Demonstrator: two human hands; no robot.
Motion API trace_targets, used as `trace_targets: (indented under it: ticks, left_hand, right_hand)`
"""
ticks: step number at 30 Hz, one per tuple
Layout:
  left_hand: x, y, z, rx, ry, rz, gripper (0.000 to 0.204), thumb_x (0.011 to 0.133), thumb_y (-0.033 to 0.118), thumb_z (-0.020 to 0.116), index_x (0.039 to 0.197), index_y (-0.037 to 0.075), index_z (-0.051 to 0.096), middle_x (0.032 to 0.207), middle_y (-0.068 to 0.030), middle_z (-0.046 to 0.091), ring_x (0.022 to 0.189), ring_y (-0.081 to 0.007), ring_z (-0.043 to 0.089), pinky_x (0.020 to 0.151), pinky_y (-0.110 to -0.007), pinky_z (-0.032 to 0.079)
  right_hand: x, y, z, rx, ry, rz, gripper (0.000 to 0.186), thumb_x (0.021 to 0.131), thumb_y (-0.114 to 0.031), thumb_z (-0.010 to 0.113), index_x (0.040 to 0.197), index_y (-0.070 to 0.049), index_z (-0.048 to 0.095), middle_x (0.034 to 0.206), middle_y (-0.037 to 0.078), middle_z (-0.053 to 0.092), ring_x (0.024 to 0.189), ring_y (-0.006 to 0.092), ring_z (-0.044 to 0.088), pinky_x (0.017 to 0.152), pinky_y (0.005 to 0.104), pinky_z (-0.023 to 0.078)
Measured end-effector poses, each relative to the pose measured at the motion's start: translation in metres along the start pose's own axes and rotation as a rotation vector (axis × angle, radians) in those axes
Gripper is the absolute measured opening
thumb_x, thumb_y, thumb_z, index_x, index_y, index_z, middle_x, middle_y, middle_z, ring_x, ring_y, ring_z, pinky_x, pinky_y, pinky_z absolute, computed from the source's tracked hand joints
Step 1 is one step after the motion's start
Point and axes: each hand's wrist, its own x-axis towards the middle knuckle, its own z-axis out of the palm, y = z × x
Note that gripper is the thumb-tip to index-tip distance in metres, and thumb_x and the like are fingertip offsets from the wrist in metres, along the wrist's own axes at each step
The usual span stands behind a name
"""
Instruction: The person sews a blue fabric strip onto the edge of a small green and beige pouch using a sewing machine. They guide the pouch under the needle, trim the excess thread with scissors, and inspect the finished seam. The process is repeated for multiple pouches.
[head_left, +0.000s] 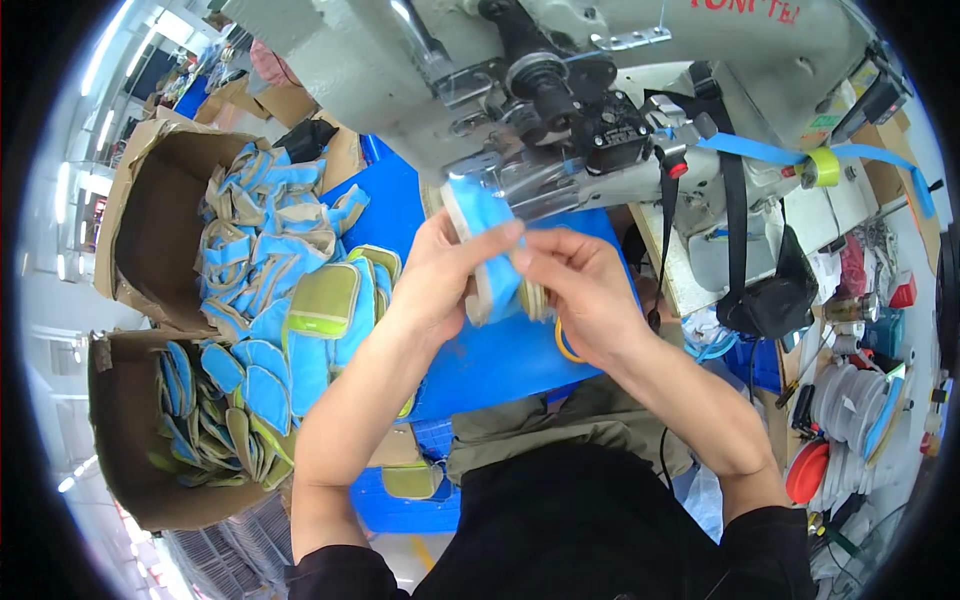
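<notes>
Both of my hands hold a blue fabric piece with beige edging [484, 220] just in front of the sewing machine's working end [535, 180]. My left hand [437, 272] is closed around its left side, thumb across the front. From the right, my right hand [583, 282] pinches it between thumb and fingers. An olive-green padded part shows below the right fingers; part of it is hidden. The piece's upper end is close under the machine's metal parts; whether they touch, I cannot tell. A yellow ring-shaped handle [568, 343] lies beside my right hand on the blue table [480, 370].
To the left, finished-looking blue and green padded pieces [325, 305] are stacked beside a cardboard box [150, 225] and blue-beige strips [265, 230]. A lower box [130, 430] holds more pads. At right, blue tape [750, 148] feeds toward the machine; a black pouch [775, 300] hangs there.
</notes>
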Motion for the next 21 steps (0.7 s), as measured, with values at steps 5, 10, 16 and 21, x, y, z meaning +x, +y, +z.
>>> trace_targets:
  ticks: [5,10,16,21]
  left_hand:
    - [0.010,0.011,-0.003,-0.024,-0.023,-0.020,0.028,0.090,0.016,0.080,0.111,0.004,0.064,0.099,-0.0029,0.071,0.087,-0.0118,0.068,0.072,-0.029,0.054]
    - [-0.007,-0.016,-0.004,0.137,0.102,0.265,0.023,0.092,0.015,0.077,0.108,0.005,0.064,0.100,-0.0034,0.068,0.087,-0.0107,0.063,0.077,-0.026,0.049]
    - [-0.031,-0.041,-0.024,0.555,0.178,0.546,0.013,0.103,0.017,0.065,0.096,0.006,0.062,0.091,-0.0011,0.067,0.076,-0.0068,0.059,0.072,-0.022,0.047]
    - [-0.062,-0.022,0.016,-0.220,-0.045,0.057,0.022,0.104,0.024,0.062,0.114,0.004,0.062,0.101,-0.0069,0.071,0.092,-0.0143,0.070,0.083,-0.030,0.057]
  right_hand:
    - [0.019,-0.001,0.006,0.015,0.006,-0.027,0.025,0.093,-0.013,0.076,0.111,0.003,0.071,0.090,0.004,0.073,0.075,0.0059,0.063,0.065,0.0229,0.047]
    - [0.015,-0.009,0.001,-0.043,-0.002,-0.067,0.027,0.092,-0.014,0.077,0.113,0.003,0.069,0.097,0.006,0.073,0.081,0.0068,0.064,0.069,0.0233,0.050]
    - [-0.034,0.019,-0.009,-0.348,0.087,-0.337,0.032,0.091,-0.017,0.079,0.115,-0.001,0.067,0.098,0.003,0.070,0.087,0.0081,0.063,0.074,0.0235,0.048]
    - [-0.061,0.022,0.000,-0.374,0.063,-0.308,0.032,0.092,-0.022,0.078,0.113,-0.001,0.068,0.098,0.002,0.070,0.090,0.0064,0.061,0.077,0.0249,0.045]
